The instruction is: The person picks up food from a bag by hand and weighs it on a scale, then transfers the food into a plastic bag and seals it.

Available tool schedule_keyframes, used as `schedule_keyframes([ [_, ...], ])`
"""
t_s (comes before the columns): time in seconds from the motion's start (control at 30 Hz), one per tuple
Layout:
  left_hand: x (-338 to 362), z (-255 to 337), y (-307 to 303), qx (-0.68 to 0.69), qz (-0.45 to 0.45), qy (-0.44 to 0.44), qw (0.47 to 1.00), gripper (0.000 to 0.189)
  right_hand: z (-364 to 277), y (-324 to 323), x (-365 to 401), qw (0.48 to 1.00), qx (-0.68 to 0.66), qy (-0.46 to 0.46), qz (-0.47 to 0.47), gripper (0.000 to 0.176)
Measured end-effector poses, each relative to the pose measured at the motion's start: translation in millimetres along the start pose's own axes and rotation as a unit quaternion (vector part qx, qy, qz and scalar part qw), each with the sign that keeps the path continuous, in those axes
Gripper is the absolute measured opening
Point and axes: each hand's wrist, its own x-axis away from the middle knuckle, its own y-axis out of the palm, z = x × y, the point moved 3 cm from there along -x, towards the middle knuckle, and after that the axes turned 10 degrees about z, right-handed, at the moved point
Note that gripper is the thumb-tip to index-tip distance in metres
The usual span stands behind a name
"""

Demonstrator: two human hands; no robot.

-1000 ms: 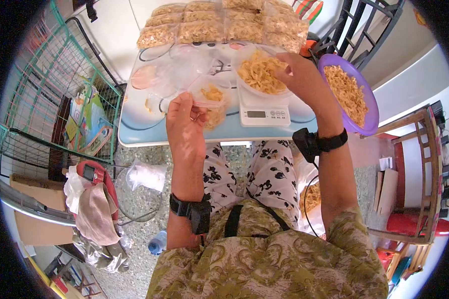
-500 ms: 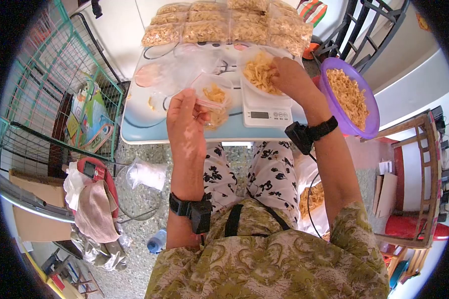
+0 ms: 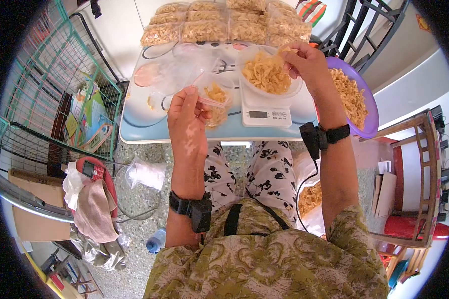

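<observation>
My left hand [image 3: 187,109] pinches the edge of a clear zip bag [image 3: 218,118] that has some dried yellow strips inside. My right hand [image 3: 307,62] is at the right rim of a translucent white bowl [image 3: 299,88], its fingers closed on a few pale strips at the fingertips. More dried yellow strips [image 3: 265,74] fill the bowl, which rests on a white digital scale [image 3: 279,119]. The figures on the scale's display are too small to read.
Filled clear bags [image 3: 204,31] are stacked along the back of the table [image 3: 149,130]. Loose empty plastic bags [image 3: 179,70] lie left of the bowl. A purple basin [image 3: 373,112] of dried strips stands at the right. A green wire cage [image 3: 60,122] is at the left.
My right hand has come up out of the bowl's strips and moved right to its rim, with a few strips at the fingertips. My left hand and the zip bag have barely moved.
</observation>
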Motion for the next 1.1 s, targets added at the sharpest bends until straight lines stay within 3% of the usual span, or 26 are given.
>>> schedule_keyframes([
  [0.17, 0.5, -2.7, 0.9, -0.003, -0.004, 0.003, 1.000, 0.015, 11.5, -0.5, 4.5, 0.977, -0.191, 0.088, 0.030, 0.021],
  [0.33, 3.5, -3.3, 3.7, -0.003, -0.007, -0.003, 1.000, 0.015, 18.5, 9.6, 11.2, 0.995, 0.084, 0.015, -0.050, 0.022],
  [0.57, 2.7, -2.7, 1.1, -0.011, 0.001, -0.003, 1.000, 0.015, 16.2, 22.5, 13.6, 0.980, 0.172, -0.006, -0.100, 0.034],
  [0.63, 2.6, -2.7, 0.7, -0.010, 0.002, -0.004, 1.000, 0.015, 10.6, 28.6, 16.8, 0.958, 0.235, -0.131, -0.101, 0.042],
  [0.77, 3.0, -2.7, 1.4, -0.010, 0.006, -0.008, 1.000, 0.016, 1.3, 38.2, 27.4, 0.951, 0.241, -0.173, -0.090, 0.046],
  [0.83, 2.9, -3.0, 0.9, -0.008, 0.005, -0.007, 1.000, 0.016, 7.3, 43.0, 26.5, 0.932, 0.274, -0.232, -0.038, 0.041],
  [1.07, 0.3, -0.8, -6.8, -0.005, 0.001, -0.002, 1.000, 0.016, 4.0, 37.7, 20.7, 0.949, 0.238, -0.204, -0.033, 0.028],
  [1.1, 0.7, -0.2, -6.3, -0.004, 0.005, -0.006, 1.000, 0.015, 9.6, 34.0, 16.4, 0.966, 0.206, -0.152, -0.022, 0.025],
])
